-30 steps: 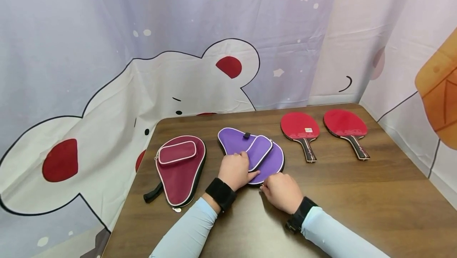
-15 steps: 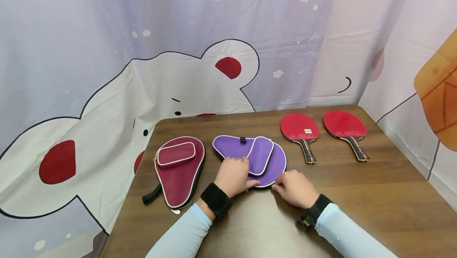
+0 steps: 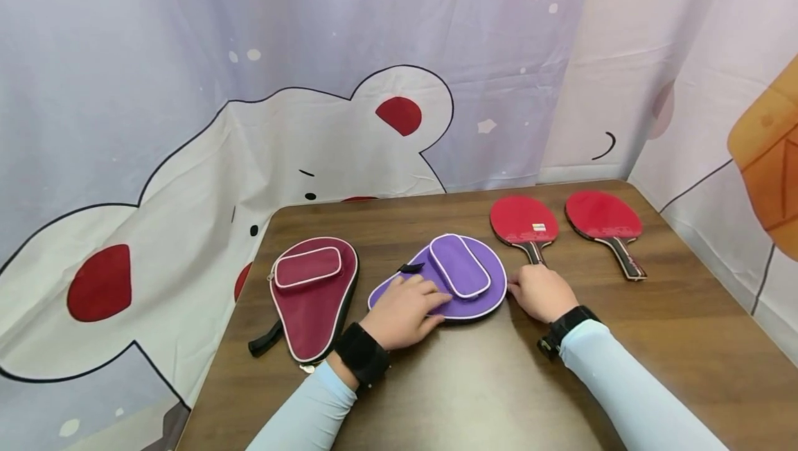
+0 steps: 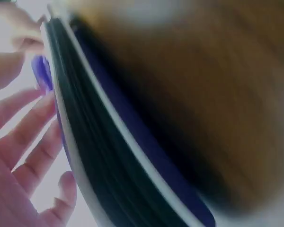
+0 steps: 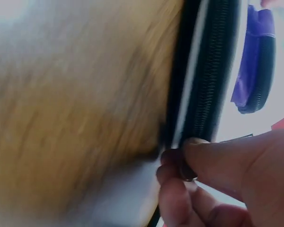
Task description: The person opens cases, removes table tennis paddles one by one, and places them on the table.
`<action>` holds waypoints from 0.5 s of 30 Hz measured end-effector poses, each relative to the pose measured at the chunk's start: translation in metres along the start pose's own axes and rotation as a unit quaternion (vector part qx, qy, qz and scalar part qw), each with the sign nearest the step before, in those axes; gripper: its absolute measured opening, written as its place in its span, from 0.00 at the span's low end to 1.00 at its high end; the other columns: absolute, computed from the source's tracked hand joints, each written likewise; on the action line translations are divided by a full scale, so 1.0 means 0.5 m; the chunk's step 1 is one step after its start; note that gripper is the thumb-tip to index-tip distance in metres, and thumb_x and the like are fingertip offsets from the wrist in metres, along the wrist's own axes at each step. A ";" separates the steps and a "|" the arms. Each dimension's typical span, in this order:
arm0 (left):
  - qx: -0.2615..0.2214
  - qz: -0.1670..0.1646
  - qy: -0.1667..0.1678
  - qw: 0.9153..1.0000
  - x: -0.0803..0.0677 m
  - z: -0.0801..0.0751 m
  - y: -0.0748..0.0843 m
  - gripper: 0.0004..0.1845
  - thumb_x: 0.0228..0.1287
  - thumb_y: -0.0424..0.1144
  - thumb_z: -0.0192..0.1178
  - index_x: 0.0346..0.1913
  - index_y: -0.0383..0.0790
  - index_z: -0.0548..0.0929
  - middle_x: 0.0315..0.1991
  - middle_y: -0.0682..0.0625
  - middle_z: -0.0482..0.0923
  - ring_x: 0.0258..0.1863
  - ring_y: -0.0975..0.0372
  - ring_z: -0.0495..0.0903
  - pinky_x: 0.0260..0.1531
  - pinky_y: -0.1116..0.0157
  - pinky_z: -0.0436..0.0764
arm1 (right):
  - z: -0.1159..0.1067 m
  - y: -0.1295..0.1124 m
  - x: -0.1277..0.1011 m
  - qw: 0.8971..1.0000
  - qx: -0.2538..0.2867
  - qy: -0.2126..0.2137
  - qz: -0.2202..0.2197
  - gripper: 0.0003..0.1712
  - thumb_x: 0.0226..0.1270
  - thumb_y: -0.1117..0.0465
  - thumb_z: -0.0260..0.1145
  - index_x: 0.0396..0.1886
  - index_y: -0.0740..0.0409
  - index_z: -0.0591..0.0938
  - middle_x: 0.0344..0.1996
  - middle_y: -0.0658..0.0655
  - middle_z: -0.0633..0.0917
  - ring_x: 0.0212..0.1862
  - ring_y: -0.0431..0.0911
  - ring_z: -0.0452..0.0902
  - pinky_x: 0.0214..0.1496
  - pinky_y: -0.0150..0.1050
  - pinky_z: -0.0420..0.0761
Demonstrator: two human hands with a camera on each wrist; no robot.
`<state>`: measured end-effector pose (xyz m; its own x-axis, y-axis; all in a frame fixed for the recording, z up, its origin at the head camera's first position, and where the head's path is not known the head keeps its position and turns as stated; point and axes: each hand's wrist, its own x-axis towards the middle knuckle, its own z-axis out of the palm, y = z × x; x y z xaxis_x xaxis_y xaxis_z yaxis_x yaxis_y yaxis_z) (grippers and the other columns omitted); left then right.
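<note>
A purple table tennis paddle case (image 3: pixel 461 308) with white piping and a small zipped pocket (image 3: pixel 460 267) lies flat on the table. My left hand (image 3: pixel 404 312) rests on its narrow end, fingers spread across the top. In the left wrist view those fingers (image 4: pixel 35 142) lie along the case's upper edge, beside its dark side wall (image 4: pixel 92 137). At the case's rounded right end is my right hand (image 3: pixel 544 293). Its thumb and forefinger pinch the zipper pull (image 5: pixel 188 174) on the side, mostly hidden by the fingertips. Closed zipper teeth (image 5: pixel 210 80) run away from it.
A dark red paddle case (image 3: pixel 312 319) with a black strap (image 3: pixel 267 340) lies to the left. Two red table tennis paddles, one nearer (image 3: pixel 522 219) and one farther right (image 3: pixel 601 214), lie at the back right. A patterned curtain (image 3: pixel 312 35) hangs behind the wooden table (image 3: pixel 461 395).
My right hand has moved right and away along the case's edge with the zipper pull. The purple case has turned and shifted slightly right, and my left hand's fingers have spread over its narrow end.
</note>
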<state>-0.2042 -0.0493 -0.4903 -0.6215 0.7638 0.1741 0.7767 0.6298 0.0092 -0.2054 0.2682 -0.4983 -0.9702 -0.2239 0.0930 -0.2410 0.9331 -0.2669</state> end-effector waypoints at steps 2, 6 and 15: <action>-0.010 -0.037 -0.004 0.999 -0.010 -0.003 -0.022 0.25 0.78 0.58 0.67 0.72 0.55 0.86 0.65 0.53 0.83 0.67 0.57 0.77 0.58 0.51 0.77 | 0.002 0.003 0.006 1.000 0.006 0.009 0.002 0.09 0.73 0.62 0.75 0.30 0.48 0.92 0.26 0.51 0.86 0.31 0.51 0.84 0.37 0.60 0.84; -0.029 -0.114 -0.021 0.993 -0.029 -0.001 -0.055 0.34 0.75 0.67 0.66 0.77 0.56 0.82 0.75 0.46 0.77 0.74 0.50 0.75 0.64 0.46 0.79 | 0.008 0.007 0.009 0.999 0.016 0.034 0.010 0.04 0.72 0.62 0.76 0.35 0.52 0.94 0.30 0.53 0.90 0.34 0.54 0.87 0.40 0.61 0.85; -0.034 -0.150 -0.025 0.988 -0.040 0.012 -0.054 0.35 0.77 0.67 0.63 0.79 0.54 0.79 0.72 0.40 0.80 0.71 0.47 0.80 0.65 0.47 0.83 | 0.018 0.009 0.006 0.997 0.036 0.069 0.014 0.04 0.70 0.61 0.79 0.40 0.57 0.95 0.32 0.54 0.92 0.36 0.55 0.89 0.43 0.62 0.87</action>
<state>-0.2132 -0.0807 -0.4998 -0.8282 0.5507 0.1040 0.5601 0.8197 0.1199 -0.2099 0.2693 -0.5077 -0.9646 -0.1533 0.2145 -0.2208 0.9144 -0.3394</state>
